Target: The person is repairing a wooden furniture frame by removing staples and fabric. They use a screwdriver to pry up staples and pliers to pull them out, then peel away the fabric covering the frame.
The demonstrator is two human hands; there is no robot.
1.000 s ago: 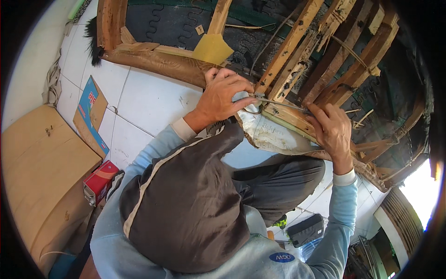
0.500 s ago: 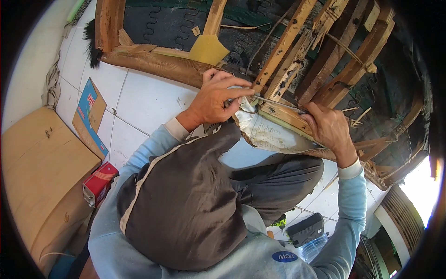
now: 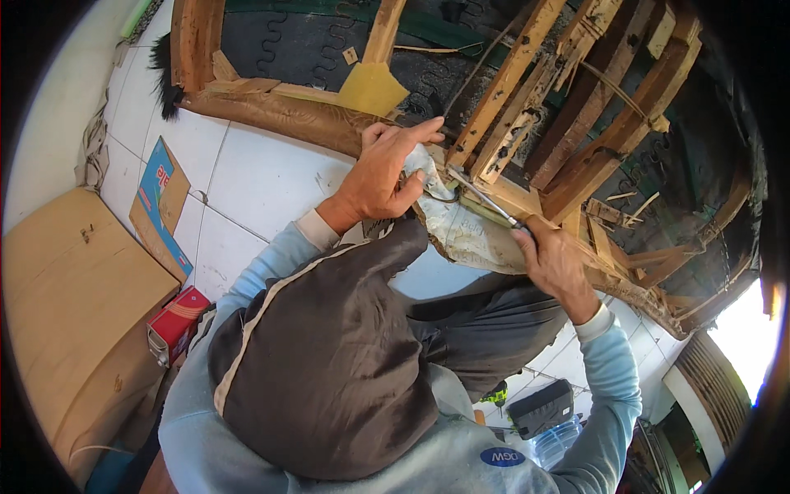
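**Slender metal tool set aslant at the lower rail of an opened wooden frame**

The tool [image 3: 487, 198] lay in front of the person, between the two hands, its long axis running diagonally. Its thin shaft pointed up and to the left, away from the right hand [image 3: 555, 255], which was closed round the handle at the lower-right end. The tip reached the rail just beside the foot of a wooden slat [image 3: 508, 82]; whether it pressed into the wood could not be told from this view. The left hand [image 3: 383, 169] rested at the brown covering [image 3: 284, 118], its thumb and forefinger spread apart and the other fingers bent over the edge. A pale-backed flap [image 3: 473, 235] hung below the shaft.

The frame's dark cavity [image 3: 304, 45] held zigzag springs [image 3: 336, 41] and, at the right, splintered wood [image 3: 629, 216]. To the person's left, a red can [image 3: 178, 321] stood on the floor, its contents hidden. A dark case [image 3: 541, 408] lay at the lower right, beside a clear plastic container [image 3: 558, 442].
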